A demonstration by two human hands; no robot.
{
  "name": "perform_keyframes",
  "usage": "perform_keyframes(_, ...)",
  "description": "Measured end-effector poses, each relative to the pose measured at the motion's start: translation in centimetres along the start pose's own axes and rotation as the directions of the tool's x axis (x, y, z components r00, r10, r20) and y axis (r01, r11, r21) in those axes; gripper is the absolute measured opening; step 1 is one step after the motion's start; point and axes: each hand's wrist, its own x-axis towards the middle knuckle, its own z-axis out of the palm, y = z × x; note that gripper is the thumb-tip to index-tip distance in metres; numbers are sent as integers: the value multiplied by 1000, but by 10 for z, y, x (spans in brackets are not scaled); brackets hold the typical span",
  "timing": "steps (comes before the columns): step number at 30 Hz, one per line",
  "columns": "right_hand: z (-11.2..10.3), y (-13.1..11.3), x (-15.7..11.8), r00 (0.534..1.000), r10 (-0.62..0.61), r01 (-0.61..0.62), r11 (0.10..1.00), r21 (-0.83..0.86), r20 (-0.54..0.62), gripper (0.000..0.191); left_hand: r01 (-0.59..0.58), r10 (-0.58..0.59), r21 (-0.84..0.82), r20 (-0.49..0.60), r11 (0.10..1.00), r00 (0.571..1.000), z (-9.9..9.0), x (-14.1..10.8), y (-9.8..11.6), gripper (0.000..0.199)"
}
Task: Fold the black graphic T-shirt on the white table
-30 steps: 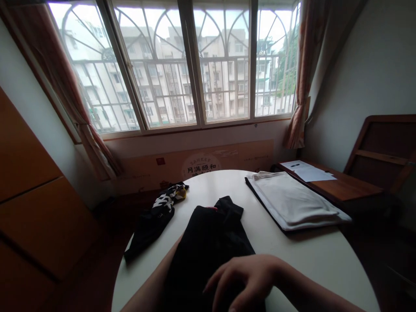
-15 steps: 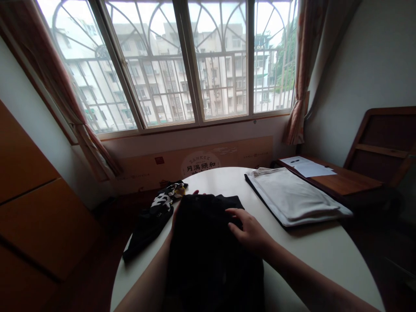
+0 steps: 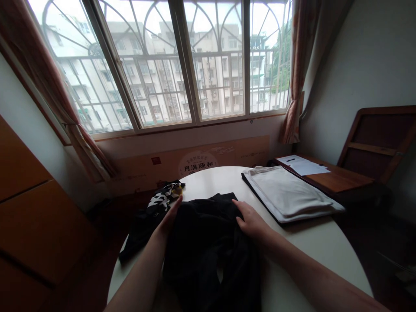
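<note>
A black garment (image 3: 208, 234) lies rumpled at the near middle of the round white table (image 3: 214, 180), its lower part reaching the bottom of the picture. At its upper left edge is my left hand (image 3: 171, 213), fingers mostly hidden by the cloth and the wrist. My right hand (image 3: 251, 220) is closed on the garment's upper right edge, thumb and fingers on the cloth. A small gap shows between folds low in the garment.
Left on the table lies a black garment with a white pattern (image 3: 157, 199). A folded stack of white and grey cloth (image 3: 289, 193) lies right. Beyond it, a wooden side table (image 3: 347, 177) bears papers (image 3: 305, 167).
The black garment has loosened and spread, with folds now showing. My left hand has come round to its left side; my right hand has moved slightly to the right and grips its edge.
</note>
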Motion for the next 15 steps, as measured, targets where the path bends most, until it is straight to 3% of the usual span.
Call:
perform_keyframes(2, 1, -1, -1, 991, 86, -77, 993, -87, 107, 62, 193, -185, -43, 139, 980, 973, -2, -6, 0, 46)
perform_keyframes(4, -2, -5, -3, 981, 116, -94, 986, -140, 158, 53, 248, -246, 7, 153, 969, 957, -4, -5, -2, 34)
perform_keyframes(9, -17, -18, -4, 991, 88, -71, 985, -155, 105, 38, 113, -85, 225, -134, 968, 987, -8, 11, -12, 16)
perform_keyframes(12, -32, -26, -4, 996, 78, -67, 975, -211, 42, 35, 68, -16, 245, -207, 967, 978, -14, 17, -14, 19)
perform_keyframes(15, -55, -33, -4, 986, 11, -31, 993, -112, -169, 26, 19, 31, 209, -237, 978, 971, -19, 19, -12, 25)
